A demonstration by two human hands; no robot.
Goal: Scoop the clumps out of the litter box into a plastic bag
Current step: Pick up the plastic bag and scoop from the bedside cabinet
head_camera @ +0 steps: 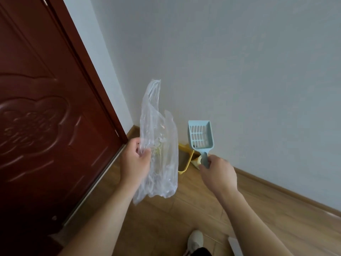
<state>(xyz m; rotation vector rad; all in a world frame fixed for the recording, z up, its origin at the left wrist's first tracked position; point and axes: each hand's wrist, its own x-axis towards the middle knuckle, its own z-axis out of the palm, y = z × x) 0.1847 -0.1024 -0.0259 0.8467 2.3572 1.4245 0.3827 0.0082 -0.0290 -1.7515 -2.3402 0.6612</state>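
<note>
Head cam, one wide-angle view.
Faces fwd & down at floor [166, 218]; door [46, 117] 9 o'clock, wall [239, 61] 12–3; left hand [135, 159], right hand [218, 174] close up.

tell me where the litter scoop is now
In the head view the blue litter scoop is right of centre, held by its handle in the right hand, beside the plastic bag the left hand grips.

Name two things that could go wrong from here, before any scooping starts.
The plastic bag is crumpled in the left hand, its mouth not spread; clumps tipped at it may miss and land on the floor.
The right hand holds the slotted scoop by the handle's end, so a loaded scoop may wobble.
</note>
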